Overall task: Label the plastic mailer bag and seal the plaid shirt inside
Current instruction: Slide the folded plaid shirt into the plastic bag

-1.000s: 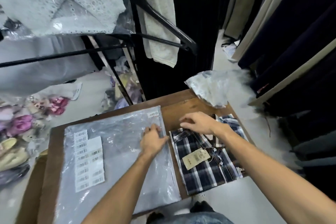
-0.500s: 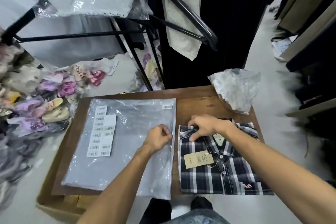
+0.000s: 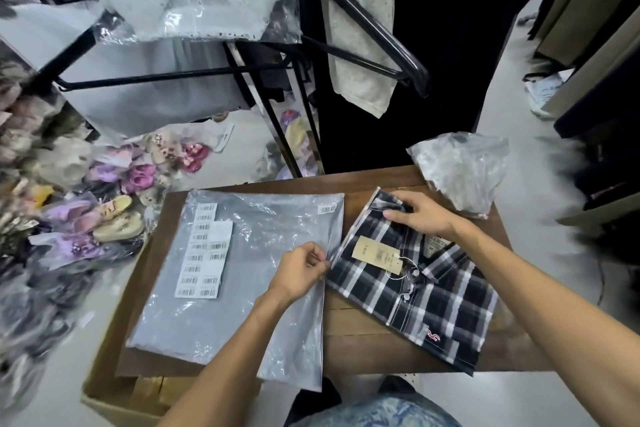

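A grey plastic mailer bag (image 3: 249, 274) lies flat on the wooden table (image 3: 360, 333), with a small barcode label (image 3: 327, 209) at its far right corner. My left hand (image 3: 300, 269) pinches the bag's right edge and lifts the top layer a little. The folded dark plaid shirt (image 3: 419, 291), with a tan hang tag (image 3: 377, 255), lies to the right, turned at an angle with one corner toward the bag's raised edge. My right hand (image 3: 420, 213) grips the shirt's far end near the collar.
A sheet of barcode stickers (image 3: 204, 250) rests on the bag's left part. A crumpled clear bag (image 3: 460, 170) sits at the table's far right corner. A black clothes rack (image 3: 277, 73) with hanging garments stands behind. Packed shoes (image 3: 104, 204) pile at the left; a cardboard box (image 3: 114, 392) is below.
My right hand has swung the shirt's far end toward the bag, so the shirt now lies at an angle. My left hand has lifted the bag's right edge slightly.
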`<state>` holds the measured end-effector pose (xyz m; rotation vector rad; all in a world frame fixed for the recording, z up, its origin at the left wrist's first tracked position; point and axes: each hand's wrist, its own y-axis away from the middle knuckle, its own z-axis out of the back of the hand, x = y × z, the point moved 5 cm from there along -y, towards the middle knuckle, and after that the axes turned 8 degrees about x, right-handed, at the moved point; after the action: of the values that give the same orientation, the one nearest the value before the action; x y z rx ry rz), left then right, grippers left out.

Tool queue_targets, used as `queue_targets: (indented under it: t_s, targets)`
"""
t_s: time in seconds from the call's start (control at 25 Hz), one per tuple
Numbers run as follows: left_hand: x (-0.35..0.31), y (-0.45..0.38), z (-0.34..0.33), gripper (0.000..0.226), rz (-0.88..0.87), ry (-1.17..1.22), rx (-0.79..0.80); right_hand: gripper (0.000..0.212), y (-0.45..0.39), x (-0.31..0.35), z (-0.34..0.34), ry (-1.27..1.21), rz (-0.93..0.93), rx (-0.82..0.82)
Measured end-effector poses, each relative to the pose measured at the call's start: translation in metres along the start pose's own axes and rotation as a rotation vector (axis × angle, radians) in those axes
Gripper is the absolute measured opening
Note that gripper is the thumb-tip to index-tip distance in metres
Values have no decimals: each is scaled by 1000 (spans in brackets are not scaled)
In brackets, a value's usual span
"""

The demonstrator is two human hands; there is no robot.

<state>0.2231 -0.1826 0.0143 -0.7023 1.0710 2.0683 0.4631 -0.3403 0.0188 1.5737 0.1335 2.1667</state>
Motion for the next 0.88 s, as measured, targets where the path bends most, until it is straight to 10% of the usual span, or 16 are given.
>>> queue_targets:
  t_s: [0.88]
  targets:
    - [-8, 11, 14, 5, -74, 140, -92, 19, -24, 31, -54, -250, -182, -3]
